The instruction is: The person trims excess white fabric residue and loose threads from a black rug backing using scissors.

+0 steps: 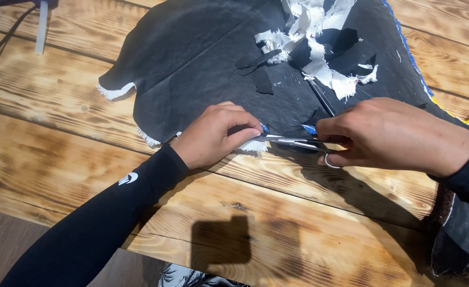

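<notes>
Currently we're mid-cut along the lower edge of the black fabric sheet (pixel 202 74), just left of frame centre. Our left hand (pixel 216 135) is closed in a pinch on the frayed white-and-blue edge of the fabric, pressing it to the wooden table (pixel 309 212). Our right hand (pixel 388 135), centre right, is clamped around the metal scissors (pixel 293 142); one finger ring shows below the knuckles, and the blades point left toward the pinched edge. We can't tell how far the blades are open: they lie almost flat and narrow.

Judgement: this is a trimming step, taking the fringe off the hem. Any next stroke calls for keeping the edge taut between pinch and blades, and keeping the left fingertips off the cut line, since the tips sit right beside them.

Materials: the sheet is matte black and woven or non-woven with a fine grain, creased in straight fold lines, with an irregular curved outline. Its underside looks white where the edges fray. A blue stitched edge (pixel 404 45) runs down the upper right, turning yellow near the right border. A heap of white frayed strips and black offcuts (pixel 319 40) lies on the sheet at top centre. The table planks are scorched pine with strong dark grain. A white stick-like object (pixel 41 29) lies in the upper left.
</notes>
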